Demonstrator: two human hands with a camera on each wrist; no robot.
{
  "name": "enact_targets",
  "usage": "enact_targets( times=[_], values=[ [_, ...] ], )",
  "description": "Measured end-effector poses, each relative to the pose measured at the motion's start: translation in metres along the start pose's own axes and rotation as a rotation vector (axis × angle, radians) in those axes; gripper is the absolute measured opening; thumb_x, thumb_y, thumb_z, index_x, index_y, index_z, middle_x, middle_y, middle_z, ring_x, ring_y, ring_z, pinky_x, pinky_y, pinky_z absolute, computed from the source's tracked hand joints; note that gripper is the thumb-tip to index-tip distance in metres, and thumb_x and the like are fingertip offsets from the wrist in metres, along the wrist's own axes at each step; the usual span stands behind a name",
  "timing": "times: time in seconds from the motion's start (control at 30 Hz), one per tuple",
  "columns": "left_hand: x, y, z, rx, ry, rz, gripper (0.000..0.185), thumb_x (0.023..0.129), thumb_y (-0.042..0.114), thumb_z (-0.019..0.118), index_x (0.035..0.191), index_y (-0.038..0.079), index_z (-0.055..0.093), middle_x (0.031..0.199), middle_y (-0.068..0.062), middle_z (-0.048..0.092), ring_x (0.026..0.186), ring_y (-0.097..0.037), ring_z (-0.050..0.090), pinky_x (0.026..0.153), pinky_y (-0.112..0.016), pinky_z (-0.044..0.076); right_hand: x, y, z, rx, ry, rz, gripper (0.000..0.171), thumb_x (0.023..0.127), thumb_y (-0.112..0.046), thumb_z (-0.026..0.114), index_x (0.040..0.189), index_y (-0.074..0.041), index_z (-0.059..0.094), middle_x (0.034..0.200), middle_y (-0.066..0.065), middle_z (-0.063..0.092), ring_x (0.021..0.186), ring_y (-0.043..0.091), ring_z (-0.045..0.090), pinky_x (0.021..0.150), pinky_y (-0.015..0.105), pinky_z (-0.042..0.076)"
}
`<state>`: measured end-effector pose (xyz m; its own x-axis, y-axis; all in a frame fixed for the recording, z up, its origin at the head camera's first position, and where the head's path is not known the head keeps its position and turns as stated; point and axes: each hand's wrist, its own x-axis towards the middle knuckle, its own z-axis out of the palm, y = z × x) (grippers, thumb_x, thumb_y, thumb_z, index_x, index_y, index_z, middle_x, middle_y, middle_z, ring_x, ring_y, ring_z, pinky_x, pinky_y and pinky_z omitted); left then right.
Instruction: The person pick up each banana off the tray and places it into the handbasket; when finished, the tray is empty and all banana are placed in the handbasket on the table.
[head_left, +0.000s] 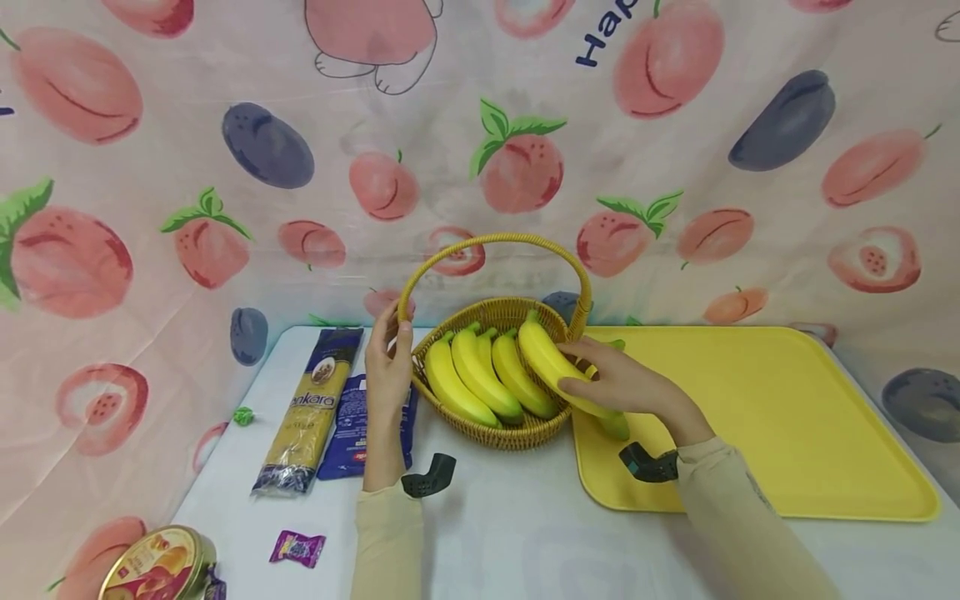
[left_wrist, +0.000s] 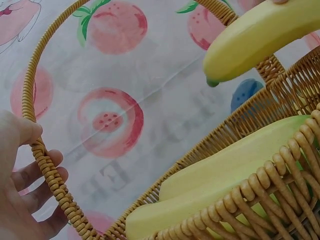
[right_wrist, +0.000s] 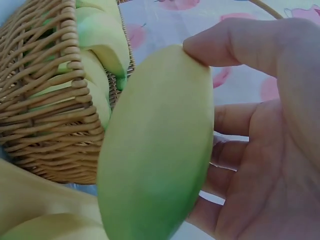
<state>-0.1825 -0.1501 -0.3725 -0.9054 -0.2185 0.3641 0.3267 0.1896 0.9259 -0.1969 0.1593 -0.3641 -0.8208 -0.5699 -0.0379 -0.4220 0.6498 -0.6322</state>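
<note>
A wicker basket (head_left: 487,437) with a tall hooped handle (head_left: 498,239) holds several yellow bananas (head_left: 480,375). My left hand (head_left: 388,350) grips the left foot of the handle; the left wrist view shows thumb and fingers around the woven cane (left_wrist: 50,175). In my right hand (head_left: 618,379) is a banana (head_left: 551,354), pinched between thumb and fingers, its stem end over the basket's right side. The right wrist view shows this banana's green-tinged end (right_wrist: 155,150) close up. Beneath it, another banana (head_left: 617,427) lies mostly hidden on the yellow tray's left edge.
The yellow tray (head_left: 757,417) covers the table's right side. Left of the basket lie a pasta packet (head_left: 307,408) and a dark blue packet (head_left: 352,437). Nearer are a purple wrapped candy (head_left: 297,547) and a round tin (head_left: 157,567). A fruit-print cloth (head_left: 450,125) hangs behind.
</note>
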Motion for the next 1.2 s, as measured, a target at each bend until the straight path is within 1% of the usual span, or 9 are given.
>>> enact_targets(
  times=[0.17,0.27,0.4,0.57,0.8,0.9,1.07,1.17,1.2],
  values=[
    [0.0,0.001,0.0,0.009,0.002,-0.01,0.039,0.1,0.017,0.045,0.139,0.011,0.046,0.133,-0.015,0.054,0.129,-0.027,0.046,0.108,-0.049,0.036,0.013,-0.005,-0.003,-0.055,-0.021,-0.004,0.06,0.093,-0.038,0.056,0.14,-0.003,0.043,0.129,0.015,0.054,0.109,0.027,0.056,0.089,0.043,0.049],
    [0.001,0.002,0.0,0.015,0.002,-0.016,0.038,0.1,0.017,0.045,0.138,0.012,0.046,0.133,-0.014,0.054,0.129,-0.027,0.046,0.108,-0.048,0.037,0.022,-0.008,-0.006,-0.089,-0.038,0.009,0.063,0.093,-0.039,0.056,0.14,0.001,0.042,0.134,0.019,0.051,0.116,0.032,0.054,0.095,0.048,0.046],
    [0.001,0.002,0.0,0.02,0.002,-0.009,0.038,0.1,0.016,0.045,0.138,0.01,0.046,0.132,-0.015,0.054,0.129,-0.029,0.046,0.108,-0.049,0.037,0.035,-0.011,-0.008,-0.107,-0.071,0.036,0.061,0.093,-0.039,0.055,0.139,0.0,0.044,0.137,0.019,0.05,0.119,0.034,0.053,0.098,0.048,0.045],
    [0.003,0.0,0.0,0.017,0.002,0.009,0.038,0.1,0.013,0.045,0.137,0.009,0.047,0.131,-0.017,0.055,0.128,-0.031,0.046,0.107,-0.05,0.037,0.052,-0.013,-0.008,-0.084,-0.116,0.058,0.058,0.093,-0.038,0.056,0.139,-0.004,0.046,0.135,0.015,0.053,0.115,0.03,0.057,0.096,0.046,0.046],
    [0.011,-0.029,0.0,-0.005,0.014,0.01,0.037,0.1,0.022,0.046,0.137,0.021,0.048,0.131,-0.008,0.056,0.127,-0.022,0.047,0.108,-0.05,0.036,0.07,-0.013,-0.002,-0.079,-0.14,0.106,0.062,0.092,-0.042,0.055,0.14,-0.004,0.044,0.133,0.014,0.054,0.117,0.027,0.054,0.099,0.046,0.044],
    [0.011,-0.034,0.001,0.013,0.023,0.022,0.036,0.1,0.026,0.047,0.136,0.024,0.049,0.13,-0.005,0.057,0.126,-0.019,0.048,0.107,-0.049,0.037,0.077,-0.013,0.003,-0.094,-0.157,0.109,0.062,0.091,-0.042,0.055,0.14,-0.004,0.045,0.131,0.013,0.056,0.115,0.025,0.054,0.098,0.044,0.044],
    [0.012,-0.035,0.001,0.025,0.029,0.041,0.036,0.1,0.028,0.047,0.136,0.024,0.049,0.13,-0.005,0.057,0.126,-0.019,0.048,0.106,-0.049,0.038,0.089,-0.013,0.009,-0.122,-0.182,0.125,0.062,0.091,-0.042,0.055,0.139,-0.004,0.045,0.126,0.012,0.058,0.108,0.021,0.055,0.094,0.039,0.045],
    [0.012,-0.036,0.001,0.019,0.024,0.04,0.037,0.1,0.027,0.047,0.136,0.025,0.049,0.13,-0.004,0.057,0.126,-0.018,0.048,0.106,-0.047,0.039,0.095,-0.012,0.012,-0.138,-0.21,0.123,0.051,0.092,-0.041,0.054,0.125,-0.003,0.055,0.104,0.011,0.06,0.089,0.019,0.053,0.08,0.035,0.044],
    [0.012,-0.036,0.001,0.016,0.024,0.038,0.036,0.099,0.027,0.047,0.136,0.026,0.049,0.13,-0.004,0.057,0.126,-0.017,0.048,0.106,-0.047,0.039,0.097,-0.012,0.013,-0.143,-0.213,0.124,0.049,0.092,-0.041,0.055,0.123,-0.003,0.056,0.102,0.011,0.06,0.088,0.018,0.052,0.079,0.034,0.043]
  ],
)
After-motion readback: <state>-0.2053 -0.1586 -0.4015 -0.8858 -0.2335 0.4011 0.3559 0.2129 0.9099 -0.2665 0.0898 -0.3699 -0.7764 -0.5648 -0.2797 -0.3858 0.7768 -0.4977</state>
